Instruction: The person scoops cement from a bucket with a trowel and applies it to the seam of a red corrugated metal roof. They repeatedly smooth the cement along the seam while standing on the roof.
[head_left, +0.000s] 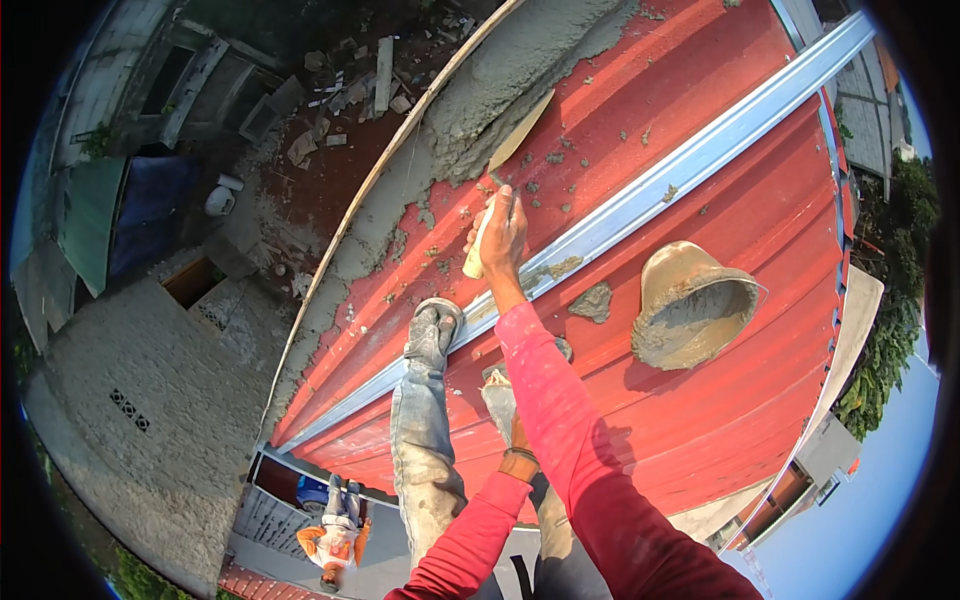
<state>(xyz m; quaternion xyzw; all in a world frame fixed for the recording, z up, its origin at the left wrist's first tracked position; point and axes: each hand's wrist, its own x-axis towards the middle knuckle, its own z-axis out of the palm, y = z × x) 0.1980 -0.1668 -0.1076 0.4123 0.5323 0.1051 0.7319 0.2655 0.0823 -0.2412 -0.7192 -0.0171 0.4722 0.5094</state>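
Observation:
My right hand (503,235) is wrapped round the pale handle of a trowel (520,132). The trowel's blade points up and away, close to the edge of a thick band of wet grey mortar (470,120). Lower down, my left hand (518,432) is partly hidden behind my right sleeve. Next to it is a grey, mortar-smeared flat piece (498,400) with a pale end; the fingers seem closed on it, but its kind is unclear. A mortar-crusted bucket (665,270) leans on the roof to the right, with grey mortar inside.
I stand on a sloping red ribbed metal roof (720,420). A silvery metal channel (650,190) crosses it diagonally beside my sandalled left foot (432,335). A mortar lump (592,302) lies near the bucket. Left of the curved edge (345,215) the ground drops far below. Another person (335,540) is at lower left.

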